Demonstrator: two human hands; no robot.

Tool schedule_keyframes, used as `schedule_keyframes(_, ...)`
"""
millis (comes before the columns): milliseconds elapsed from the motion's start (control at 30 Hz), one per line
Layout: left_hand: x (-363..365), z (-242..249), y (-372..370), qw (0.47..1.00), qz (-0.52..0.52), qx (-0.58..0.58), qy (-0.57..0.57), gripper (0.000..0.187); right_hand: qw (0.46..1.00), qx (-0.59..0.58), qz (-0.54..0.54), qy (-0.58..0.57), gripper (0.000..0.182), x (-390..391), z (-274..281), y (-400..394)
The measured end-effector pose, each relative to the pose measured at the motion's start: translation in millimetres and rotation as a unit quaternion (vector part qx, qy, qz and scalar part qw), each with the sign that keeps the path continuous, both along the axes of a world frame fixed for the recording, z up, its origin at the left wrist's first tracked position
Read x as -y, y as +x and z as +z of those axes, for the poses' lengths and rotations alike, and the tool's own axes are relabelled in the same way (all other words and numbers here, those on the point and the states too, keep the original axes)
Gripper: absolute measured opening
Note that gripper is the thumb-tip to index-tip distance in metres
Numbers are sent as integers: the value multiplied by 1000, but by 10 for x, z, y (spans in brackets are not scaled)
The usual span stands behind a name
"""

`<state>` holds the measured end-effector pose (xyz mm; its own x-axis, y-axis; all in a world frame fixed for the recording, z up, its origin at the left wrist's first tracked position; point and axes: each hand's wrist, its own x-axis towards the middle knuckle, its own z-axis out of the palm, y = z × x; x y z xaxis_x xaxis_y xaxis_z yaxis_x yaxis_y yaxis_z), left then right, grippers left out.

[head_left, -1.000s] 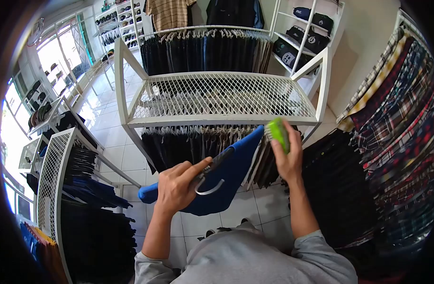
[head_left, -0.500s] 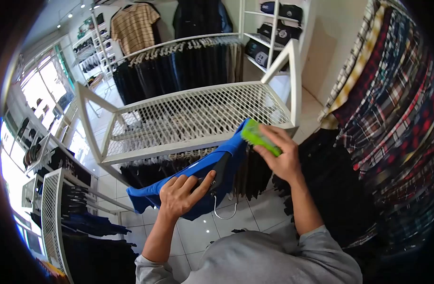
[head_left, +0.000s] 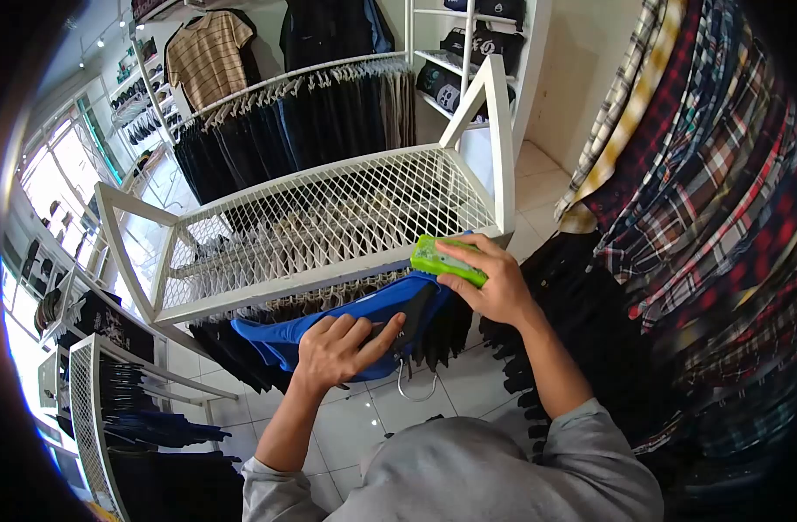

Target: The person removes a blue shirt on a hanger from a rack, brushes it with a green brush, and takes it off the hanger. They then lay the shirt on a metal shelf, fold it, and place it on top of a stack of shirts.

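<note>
My left hand [head_left: 333,350] is closed over a blue shirt [head_left: 281,332] and its black hanger [head_left: 413,315], index finger lying along the hanger. The hanger's metal hook [head_left: 416,396] points down toward me. In my closed right hand [head_left: 498,283] is a bright green brush [head_left: 442,261], thumb below and fingers on top. It is at the upper right end of the shirt, overlapping the cloth's edge in this view. The shirt's far side is hidden.
Just beyond the shirt stands a white mesh-topped rack [head_left: 329,178] with trousers hung beneath. Plaid shirts [head_left: 711,183] hang close on my right, above dark garments [head_left: 572,322]. A lower mesh rack [head_left: 90,409] is at left. Tiled floor [head_left: 329,435] shows below.
My right hand and the green brush have moved left and slightly down along the shirt's end, the brush turning flatter. The view has shifted right. My left hand keeps its hold.
</note>
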<state>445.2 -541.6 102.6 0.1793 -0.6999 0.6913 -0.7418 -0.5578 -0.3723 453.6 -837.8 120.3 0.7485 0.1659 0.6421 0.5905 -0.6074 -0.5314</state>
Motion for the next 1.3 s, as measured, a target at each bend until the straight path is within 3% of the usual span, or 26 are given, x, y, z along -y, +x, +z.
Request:
schedule_keyframes(33, 19, 20, -6, 1000, 1, 1, 3, 56, 1000, -8, 15, 8, 45, 53, -56, 74)
schedule_keyframes(100, 34, 60, -8, 1000, 8, -4, -5, 56, 997, -29, -68, 15, 44, 400, -205, 355)
schedule_keyframes(167, 38, 73, 24, 998, 19, -53, -18, 55, 971, -55, -230, -44, 40, 722, -522, 646)
schedule_keyframes(233, 85, 146, 46, 995, 29, -93, -31, 56, 976, -3, -215, 40, 42, 788, -684, 835)
schedule_keyframes(333, 85, 182, 87, 947, 30, -293, -129, 48, 982, 21, -187, 23, 46, 651, -942, 1134)
schedule_keyframes(367, 99, 174, 85, 947, 32, -295, -125, 48, 987, 5, -156, 45, 48, 587, -1007, 1232)
schedule_keyframes(433, 130, 140, 107, 893, 48, -401, -200, 37, 988, 1, -144, 50, 46, 476, -1138, 1445)
schedule_keyframes(467, 130, 115, 119, 889, 48, -401, -213, 30, 989, 1, -141, 53, 46, 465, -1183, 1542)
schedule_keyframes(567, 80, 8, 79, 864, 95, -439, -228, 35, 988, -2, -154, -22, 46, 396, -1302, 1680)
schedule_keyframes(700, -87, -144, -4, 848, 135, -433, -273, 37, 950, 22, -279, -139, 53, 292, -1137, 1542)
schedule_keyframes(767, -220, -200, -59, 843, 172, -426, -281, 37, 957, 115, -246, -104, 48, 108, -827, 1301)
schedule_keyframes(800, -276, -162, -88, 839, 182, -421, -292, 37, 981, 99, -157, -52, 44, -37, -637, 1169)
schedule_keyframes(833, -325, -91, -145, 830, 194, -431, -297, 39, 995, 75, -70, 1, 41, -200, -515, 998)
schedule_keyframes(900, -427, -26, -209, 817, 212, -444, -301, 41, 985, -96, 142, 17, 36, -463, -479, 687)
schedule_keyframes(967, -604, 23, -273, 801, 247, -465, -286, 42, 939, -218, 254, -82, 33, -777, -286, 404)
schedule_keyframes(1000, -741, -24, -258, 826, 264, -422, -264, 43, 935, -167, 305, -73, 32, -900, -467, 403)
schedule_keyframes(1033, -870, -72, -255, 840, 240, -389, -294, 43, 927, -177, 323, -72, 32, -1023, -452, 331)
schedule_keyframes(1100, -1181, -88, -289, 812, 260, -414, -320, 52, 893, -307, 309, -110, 30, -1294, -304, 280)
schedule_keyframes(1167, -1460, -156, -389, 855, 276, -297, -322, 53, 895, -268, 355, -34, 25, -1608, -487, 246)
schedule_keyframes(1233, -1616, -85, -495, 839, 325, -259, -350, 56, 900, -295, 321, -24, 25, -1963, -455, 98)
schedule_keyframes(1267, -1585, -34, -571, 839, 364, -155, -373, 55, 893, -298, 337, -29, 25, -2148, -489, 10)
schedule_keyframes(1300, -1645, -83, -651, 793, 418, -145, -419, 53, 901, -296, 318, 16, 26, -2346, -526, -66)
